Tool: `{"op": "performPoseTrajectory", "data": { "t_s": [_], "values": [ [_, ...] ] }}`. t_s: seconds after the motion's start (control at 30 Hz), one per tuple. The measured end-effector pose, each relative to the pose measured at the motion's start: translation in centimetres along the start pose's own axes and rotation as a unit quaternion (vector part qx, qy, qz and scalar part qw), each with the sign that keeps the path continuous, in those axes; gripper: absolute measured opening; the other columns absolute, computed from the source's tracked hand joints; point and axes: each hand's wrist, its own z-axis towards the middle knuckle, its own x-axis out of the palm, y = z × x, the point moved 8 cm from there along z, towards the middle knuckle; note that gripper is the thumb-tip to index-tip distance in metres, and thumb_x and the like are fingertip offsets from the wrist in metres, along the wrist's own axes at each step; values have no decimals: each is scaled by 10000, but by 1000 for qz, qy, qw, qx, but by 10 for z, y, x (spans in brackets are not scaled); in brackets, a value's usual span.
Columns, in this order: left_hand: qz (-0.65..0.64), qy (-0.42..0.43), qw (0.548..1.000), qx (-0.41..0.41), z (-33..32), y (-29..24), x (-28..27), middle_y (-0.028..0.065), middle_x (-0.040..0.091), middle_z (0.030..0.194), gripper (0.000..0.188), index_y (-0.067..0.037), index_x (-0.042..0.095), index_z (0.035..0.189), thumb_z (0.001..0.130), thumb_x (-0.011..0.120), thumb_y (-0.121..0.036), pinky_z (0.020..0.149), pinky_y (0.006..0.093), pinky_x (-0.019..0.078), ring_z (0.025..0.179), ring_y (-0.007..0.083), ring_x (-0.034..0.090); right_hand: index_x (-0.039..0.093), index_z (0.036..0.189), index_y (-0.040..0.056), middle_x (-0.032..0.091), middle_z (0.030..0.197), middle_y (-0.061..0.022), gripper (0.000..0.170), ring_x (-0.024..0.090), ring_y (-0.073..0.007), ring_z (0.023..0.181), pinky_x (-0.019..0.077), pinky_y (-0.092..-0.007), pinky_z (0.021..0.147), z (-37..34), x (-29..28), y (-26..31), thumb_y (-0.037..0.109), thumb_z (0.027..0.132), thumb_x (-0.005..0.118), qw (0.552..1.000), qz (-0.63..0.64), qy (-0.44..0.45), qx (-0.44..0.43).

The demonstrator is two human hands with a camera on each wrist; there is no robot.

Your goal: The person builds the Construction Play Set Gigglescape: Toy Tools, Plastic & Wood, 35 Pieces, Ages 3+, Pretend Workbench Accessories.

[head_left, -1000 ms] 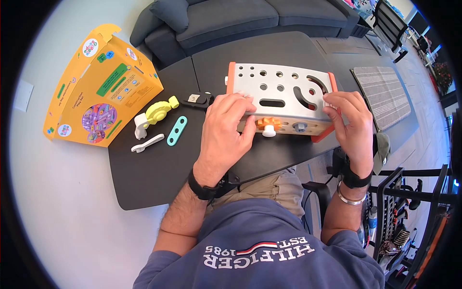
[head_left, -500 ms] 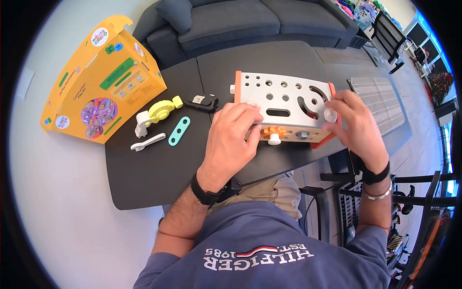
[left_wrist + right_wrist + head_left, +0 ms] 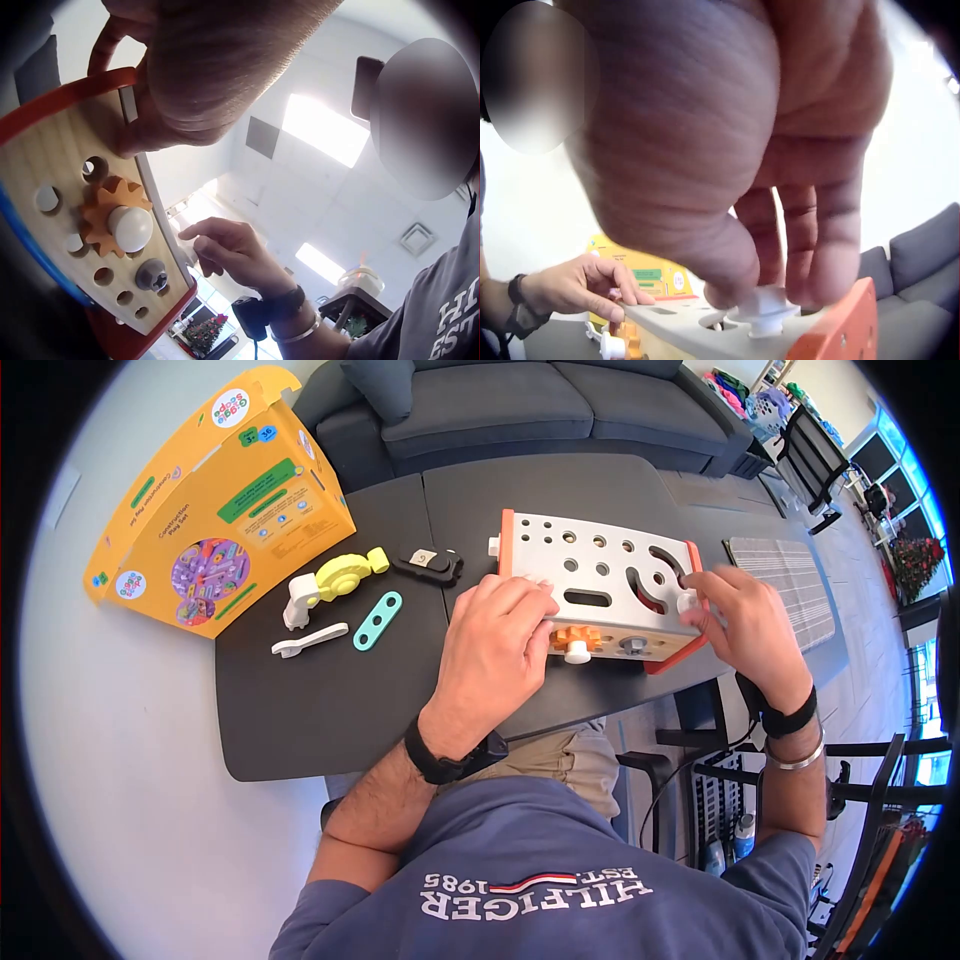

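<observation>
A toy workbench (image 3: 540, 560) with a pale perforated top and orange-red end panels stands on the dark table. My left hand (image 3: 495, 650) holds its front left edge, fingers on the top and thumb against the wooden front. At the top's right end, my right hand (image 3: 755, 625) pinches a white wide-headed peg (image 3: 763, 313) between thumb and fingers. This peg stands upright in the top, close to the curved slots. An orange gear (image 3: 97, 217) with a white peg (image 3: 131, 229) through its middle sits on the wooden front, near a grey screw (image 3: 152, 275).
Left of the workbench lie a turquoise strip (image 3: 377, 622) with holes, a white toy wrench (image 3: 310, 641), a joined yellow piece (image 3: 345, 577) and a black device (image 3: 428, 565). A yellow box (image 3: 240, 510) stands behind them. A striped mat (image 3: 785, 590) lies to the right.
The right fingers loosened around the white peg half a second ago, baring its head, and now close on it again. The left hand keeps its hold on the workbench. The head view has shifted slightly.
</observation>
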Motion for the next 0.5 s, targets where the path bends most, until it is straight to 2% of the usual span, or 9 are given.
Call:
{"op": "performPoseTrajectory", "data": {
  "t_s": [0.03, 0.07, 0.13, 0.17, 0.27, 0.33, 0.37, 0.43, 0.5],
  "values": [
    [0, -1, 1000, 0, 0, 0, 0, 70, 789, 1190, 224, -62, 744, 1047, 853, 831, 8, 989, 448, 538, 1184, 303, 710, 752, 1118, 33, 735, 1039, -167, 252, 743, -397, 879, 593, -493, 784, 2, -8, 9, 113, 894, 836, 997, 18, -44, -56],
    [2, 0, 1000, -1, 0, 0, 0, 69, 789, 1191, 225, -61, 744, 1049, 853, 830, 9, 988, 448, 538, 1187, 303, 710, 752, 1118, 33, 735, 1039, -167, 252, 743, -397, 879, 593, -493, 784, 0, -6, 7, 113, 894, 836, 997, 18, -44, -57],
    [4, 1, 1000, -2, 0, -1, -1, 68, 789, 1192, 226, -61, 743, 1051, 853, 829, 9, 986, 448, 539, 1189, 302, 710, 750, 1131, 31, 731, 1044, -164, 307, 738, -391, 886, 592, -491, 794, -3, 10, -6, 122, 862, 866, 999, 35, 28, -7],
    [3, 1, 1000, -1, 0, -1, -1, 68, 788, 1190, 224, -59, 743, 1048, 853, 827, 11, 985, 449, 538, 1188, 303, 710, 750, 1131, 31, 731, 1044, -164, 307, 738, -391, 886, 592, -491, 794, -1, 8, -3, 122, 862, 866, 999, 35, 28, -7],
    [3, 7, 1000, -2, 0, -1, 0, 69, 786, 1186, 220, -56, 744, 1043, 852, 826, 15, 983, 451, 538, 1187, 304, 711, 748, 1145, 34, 735, 999, -144, 404, 738, -386, 865, 586, -483, 765, 4, 6, -4, 252, 846, 910, 998, -34, 35, 48],
    [5, 10, 1000, -7, 0, 0, 0, 69, 785, 1182, 219, -55, 744, 1041, 851, 826, 17, 982, 451, 538, 1187, 304, 711, 748, 1157, 45, 735, 916, -136, 553, 739, -381, 826, 573, -472, 719, 6, -4, 15, 436, 812, 934, 994, 3, -54, -92],
    [6, 9, 1000, -7, 0, 0, 0, 70, 784, 1180, 218, -55, 744, 1039, 850, 825, 18, 981, 452, 538, 1184, 305, 711, 748, 1157, 45, 735, 916, -136, 553, 739, -381, 826, 573, -472, 719, 5, -5, 17, 436, 812, 934, 994, 4, -54, -93],
    [6, 8, 1000, -5, 1, -1, 0, 70, 783, 1178, 217, -54, 744, 1037, 850, 825, 20, 980, 452, 538, 1181, 305, 712, 758, 1150, 59, 725, 833, -129, 679, 734, -382, 780, 557, -460, 675, 3, 1, 1, 607, 779, 914, 995, -88, 18, 51],
    [10, 12, 1000, -6, 1, -1, 0, 70, 783, 1178, 217, -53, 744, 1038, 851, 825, 21, 980, 452, 539, 1176, 306, 712, 765, 1136, 61, 718, 812, -129, 698, 731, -382, 764, 554, -459, 668, 1, 0, -2, 636, 770, 911, 997, -69, 3, 28]
  ]
}}
